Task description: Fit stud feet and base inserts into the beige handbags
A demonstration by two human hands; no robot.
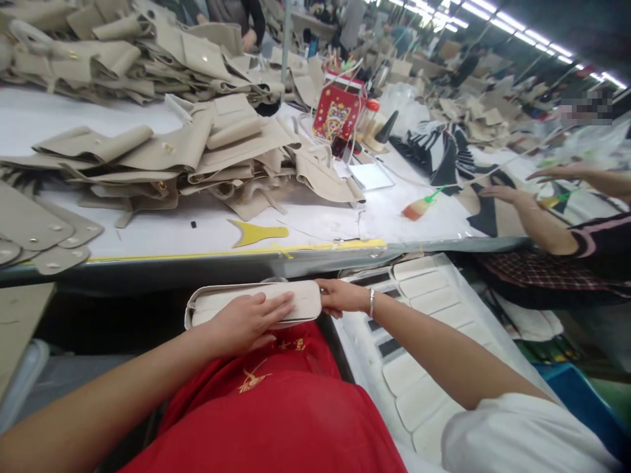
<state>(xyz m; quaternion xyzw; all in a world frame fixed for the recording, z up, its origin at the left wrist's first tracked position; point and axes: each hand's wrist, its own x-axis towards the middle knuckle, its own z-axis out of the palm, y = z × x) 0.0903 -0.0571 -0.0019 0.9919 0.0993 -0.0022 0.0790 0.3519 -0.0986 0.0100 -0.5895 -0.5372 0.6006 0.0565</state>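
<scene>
A cream, rounded-end leather piece (211, 304) lies across my lap, below the table's front edge. My left hand (249, 318) rests flat on top of it, fingers stretched toward the right. At its right end is my right hand (338, 297), with fingers bent against the edge; their tips are partly hidden. To the right, a tray (362, 351) bears rows of cream rounded pieces (424, 286) and dark strips.
Beige leather parts (197, 148) are heaped on the white table (315, 226). A yellow template (259, 233), a glue brush bottle (417, 207) and a red box (339, 108) stand or lie there. At right are another person's hands (507, 194).
</scene>
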